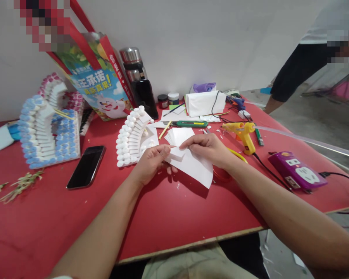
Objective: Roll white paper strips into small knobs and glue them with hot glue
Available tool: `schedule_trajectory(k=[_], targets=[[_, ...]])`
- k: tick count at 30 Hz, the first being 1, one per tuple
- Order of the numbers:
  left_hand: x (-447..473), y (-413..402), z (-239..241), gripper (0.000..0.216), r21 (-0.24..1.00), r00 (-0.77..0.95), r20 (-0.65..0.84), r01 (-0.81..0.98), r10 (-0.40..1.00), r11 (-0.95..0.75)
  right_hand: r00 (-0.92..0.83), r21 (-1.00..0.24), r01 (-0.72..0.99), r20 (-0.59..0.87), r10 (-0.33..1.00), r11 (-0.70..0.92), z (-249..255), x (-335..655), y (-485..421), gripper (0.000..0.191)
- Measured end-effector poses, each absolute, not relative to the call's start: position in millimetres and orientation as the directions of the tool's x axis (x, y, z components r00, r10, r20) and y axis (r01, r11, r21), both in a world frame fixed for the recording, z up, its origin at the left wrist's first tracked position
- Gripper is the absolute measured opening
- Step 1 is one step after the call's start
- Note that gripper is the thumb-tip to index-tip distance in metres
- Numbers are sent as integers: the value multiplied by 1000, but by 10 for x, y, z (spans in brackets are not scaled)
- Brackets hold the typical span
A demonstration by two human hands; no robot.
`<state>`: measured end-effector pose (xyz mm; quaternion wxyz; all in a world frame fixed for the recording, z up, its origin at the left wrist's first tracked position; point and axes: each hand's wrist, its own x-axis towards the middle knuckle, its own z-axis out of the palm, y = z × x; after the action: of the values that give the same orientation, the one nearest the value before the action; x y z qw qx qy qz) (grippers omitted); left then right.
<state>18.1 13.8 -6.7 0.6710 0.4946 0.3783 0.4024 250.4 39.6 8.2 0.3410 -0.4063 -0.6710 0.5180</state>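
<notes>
A sheet of white paper (197,170) is held slanting above the red table. My left hand (152,162) pinches its left corner, thumb on top, beside a small folded flap. My right hand (208,149) is closed on the upper edge, fingertips close to the left thumb. Behind the hands lies a fanned stack of white paper pieces (182,133). Just left of them stands a curved white model (130,135) edged with rows of white rounded tips; my left hand partly covers its lower right.
A yellow glue gun (241,133) and purple power strip (296,170) are on the right, with cords. A green cutter (192,124) lies behind the paper. Left are a phone (86,166), a blue-tipped model (49,133) and a shopping bag (101,81). A person stands at the far right.
</notes>
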Motion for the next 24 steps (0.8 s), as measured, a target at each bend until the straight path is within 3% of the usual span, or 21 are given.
schedule_trajectory(k=[3,9,15,24], targets=[[170,140,-47,51,960,429,-114,-184,896,210,-413,-977,172,43,910,124,72,2521,417,30],[181,175,-74,35,933,358,-171,-240,918,268,-462,-965,194,67,885,175,68,2526,420,29],[179,176,-54,40,922,279,-197,-273,940,275,-482,-923,207,193,855,324,50,2516,409,28],[206,165,-52,43,928,270,-201,-257,942,271,-501,-881,208,277,820,424,22,2500,416,31]])
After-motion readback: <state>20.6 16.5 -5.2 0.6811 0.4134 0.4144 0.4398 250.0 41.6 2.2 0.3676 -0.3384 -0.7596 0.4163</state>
